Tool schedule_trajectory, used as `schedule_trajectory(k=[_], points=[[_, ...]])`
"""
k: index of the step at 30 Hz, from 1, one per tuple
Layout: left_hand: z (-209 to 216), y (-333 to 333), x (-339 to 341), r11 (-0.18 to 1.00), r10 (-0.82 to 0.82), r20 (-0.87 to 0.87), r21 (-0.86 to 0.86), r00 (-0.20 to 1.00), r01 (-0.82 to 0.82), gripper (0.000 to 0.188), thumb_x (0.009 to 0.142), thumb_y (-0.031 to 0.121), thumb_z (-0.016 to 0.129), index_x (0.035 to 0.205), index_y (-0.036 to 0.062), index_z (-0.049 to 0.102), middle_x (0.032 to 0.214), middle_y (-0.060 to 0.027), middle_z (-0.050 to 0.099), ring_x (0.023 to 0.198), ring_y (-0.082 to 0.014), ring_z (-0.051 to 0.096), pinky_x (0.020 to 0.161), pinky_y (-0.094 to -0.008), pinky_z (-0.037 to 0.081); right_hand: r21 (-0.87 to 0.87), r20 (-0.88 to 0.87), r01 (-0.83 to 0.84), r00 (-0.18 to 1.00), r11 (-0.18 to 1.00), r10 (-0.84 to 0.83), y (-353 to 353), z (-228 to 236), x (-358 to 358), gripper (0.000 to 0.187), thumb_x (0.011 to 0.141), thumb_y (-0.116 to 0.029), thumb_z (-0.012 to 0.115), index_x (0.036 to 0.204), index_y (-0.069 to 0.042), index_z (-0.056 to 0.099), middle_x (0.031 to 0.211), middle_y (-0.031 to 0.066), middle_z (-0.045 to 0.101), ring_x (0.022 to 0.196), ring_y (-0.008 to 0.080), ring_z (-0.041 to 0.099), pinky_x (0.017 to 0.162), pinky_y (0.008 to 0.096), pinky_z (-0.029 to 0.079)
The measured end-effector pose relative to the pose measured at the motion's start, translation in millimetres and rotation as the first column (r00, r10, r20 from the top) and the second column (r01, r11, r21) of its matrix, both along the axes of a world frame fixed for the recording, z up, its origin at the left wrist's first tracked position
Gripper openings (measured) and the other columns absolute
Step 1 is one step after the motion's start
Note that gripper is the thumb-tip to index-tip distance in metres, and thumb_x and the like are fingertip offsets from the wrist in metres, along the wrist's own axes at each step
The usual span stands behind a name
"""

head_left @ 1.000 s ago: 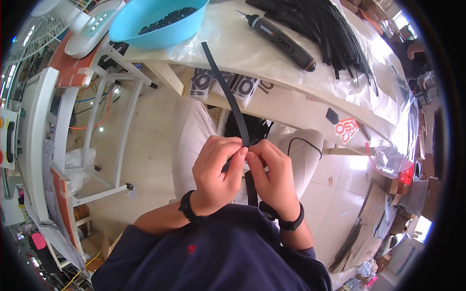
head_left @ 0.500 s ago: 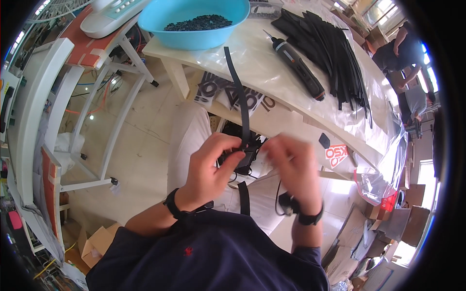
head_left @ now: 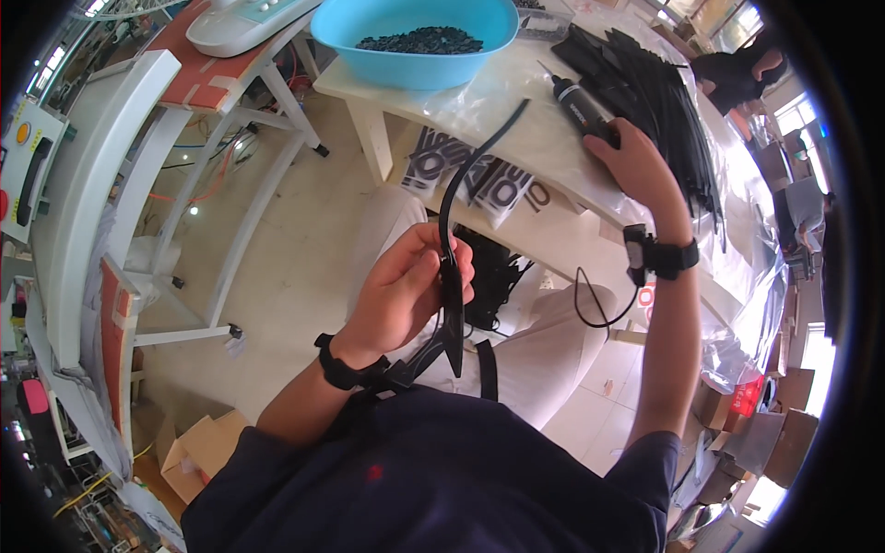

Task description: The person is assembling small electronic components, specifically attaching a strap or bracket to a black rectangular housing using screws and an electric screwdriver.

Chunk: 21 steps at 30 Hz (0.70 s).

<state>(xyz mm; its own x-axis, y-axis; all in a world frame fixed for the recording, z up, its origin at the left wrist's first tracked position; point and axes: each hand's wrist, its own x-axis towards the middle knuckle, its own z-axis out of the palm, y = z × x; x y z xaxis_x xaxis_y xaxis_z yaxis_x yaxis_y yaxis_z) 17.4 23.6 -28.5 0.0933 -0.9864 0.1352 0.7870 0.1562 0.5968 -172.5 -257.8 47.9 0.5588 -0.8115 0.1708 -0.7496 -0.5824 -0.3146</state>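
Closed around a long black strap, my left hand holds it above my lap. The strap's upper end bends away to the right, and its lower end hangs below my fingers. Over on the table, my right hand grips the rear end of a black pen-shaped electric screwdriver. The tool's thin bit points toward the far left. My palm hides part of its handle. Just right of it lies a bundle of black straps.
On the far side of the white table stands a light blue basin of small dark parts. Printed packets sit beneath the tabletop. A cardboard box is on the floor at left. Another person is at far right.
My right hand has left the strap, reached forward and right, and taken hold of the screwdriver. My left hand keeps the strap, which now leans to the right at its top.
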Motion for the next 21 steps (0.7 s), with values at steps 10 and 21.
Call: schedule_trajectory(k=[10, 21], points=[[5.8, 3.6, 17.7, 0.965, -0.254, -0.381, -0.032, 0.889, 0.262, 0.012, 0.104, 0.024, 0.048, 0.109, 0.0124, 0.048, 0.088, -0.0007, 0.044, 0.071, -0.0127, 0.04, 0.059, -0.0281, 0.037, 0.684, 0.449, -0.242, 0.883, 0.688, -0.136, 124.3, 43.9, -45.5, 0.033, 0.098, -0.031, 0.06, 0.108, 0.001, 0.06, 0.078, 0.0036, 0.06, 0.06, 0.0081, 0.054, 0.049, 0.0222, 0.042], [5.0, -13.7, -2.7, 0.931, -0.329, -0.371, 0.024, 0.868, 0.363, 0.014, 0.103, 0.02, 0.043, 0.1, 0.0108, 0.052, 0.077, 0.0001, 0.044, 0.067, -0.0122, 0.042, 0.058, -0.0277, 0.038, 0.789, 0.413, -0.344, 0.91, 0.509, -0.025, 201.2, -3.4, -92.6, 0.047, 0.08, -0.026, 0.074, 0.113, 0.004, 0.061, 0.076, 0.0115, 0.064, 0.065, 0.0211, 0.061, 0.062, 0.0319, 0.048]])
